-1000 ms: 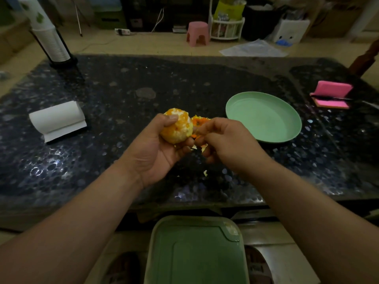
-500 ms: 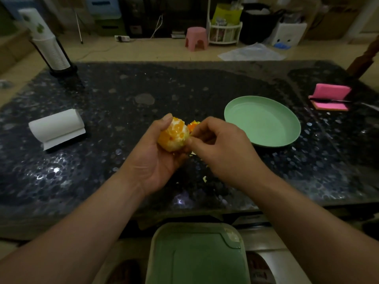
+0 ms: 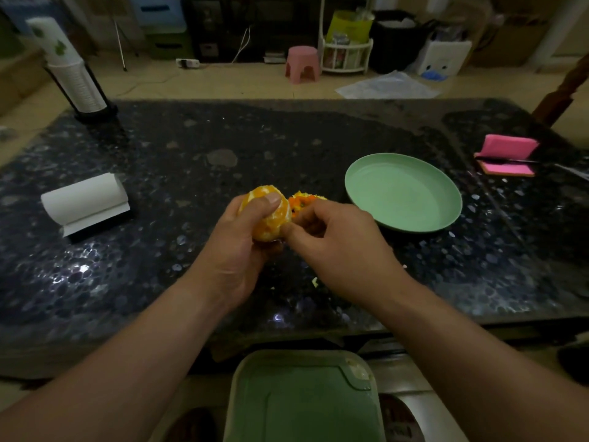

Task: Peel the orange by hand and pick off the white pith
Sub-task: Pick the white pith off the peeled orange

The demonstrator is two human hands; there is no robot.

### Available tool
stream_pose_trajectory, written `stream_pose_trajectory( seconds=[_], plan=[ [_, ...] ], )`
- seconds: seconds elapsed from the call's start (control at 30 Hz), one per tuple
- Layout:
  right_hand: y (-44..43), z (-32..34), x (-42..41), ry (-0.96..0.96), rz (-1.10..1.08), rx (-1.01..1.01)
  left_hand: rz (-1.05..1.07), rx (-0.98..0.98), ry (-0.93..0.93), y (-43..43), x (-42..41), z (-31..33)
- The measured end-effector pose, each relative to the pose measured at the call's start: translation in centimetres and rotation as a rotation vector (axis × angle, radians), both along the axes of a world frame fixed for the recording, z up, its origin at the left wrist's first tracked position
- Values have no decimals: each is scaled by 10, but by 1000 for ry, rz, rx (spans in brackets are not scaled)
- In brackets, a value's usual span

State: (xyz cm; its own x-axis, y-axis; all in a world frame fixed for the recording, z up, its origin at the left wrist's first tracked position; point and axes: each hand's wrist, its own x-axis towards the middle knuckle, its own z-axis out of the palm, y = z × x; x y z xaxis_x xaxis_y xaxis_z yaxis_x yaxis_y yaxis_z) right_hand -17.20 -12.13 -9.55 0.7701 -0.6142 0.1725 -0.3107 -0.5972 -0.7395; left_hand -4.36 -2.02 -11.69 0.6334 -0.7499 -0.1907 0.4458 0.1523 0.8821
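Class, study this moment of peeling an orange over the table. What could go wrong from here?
1. The left hand grips the mostly peeled orange with its thumb pressing on top; squeezing harder might burst a segment.
2. Peel scraps lie on the dark table, not the green plate; more bits could scatter there.

Dim, warm indoor light. The dark tabletop [image 3: 191,173] throws back small white glints near its front edge. The orange [image 3: 274,223] looks soft. Wide-angle bending curves the edges; the far room is murky.

No text, label, brand or number can be read anywhere.
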Motion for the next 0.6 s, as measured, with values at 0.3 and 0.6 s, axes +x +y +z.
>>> stream_pose_trajectory(
  seconds=[0.3, 0.6],
  plan=[
    [-5, -5, 3, 0, -60, -44, 64, 44, -89, -8, -15, -3],
    [-12, 1, -2, 37, -55, -89, 65, 32, -59, -16, -20, 2]
  ],
)
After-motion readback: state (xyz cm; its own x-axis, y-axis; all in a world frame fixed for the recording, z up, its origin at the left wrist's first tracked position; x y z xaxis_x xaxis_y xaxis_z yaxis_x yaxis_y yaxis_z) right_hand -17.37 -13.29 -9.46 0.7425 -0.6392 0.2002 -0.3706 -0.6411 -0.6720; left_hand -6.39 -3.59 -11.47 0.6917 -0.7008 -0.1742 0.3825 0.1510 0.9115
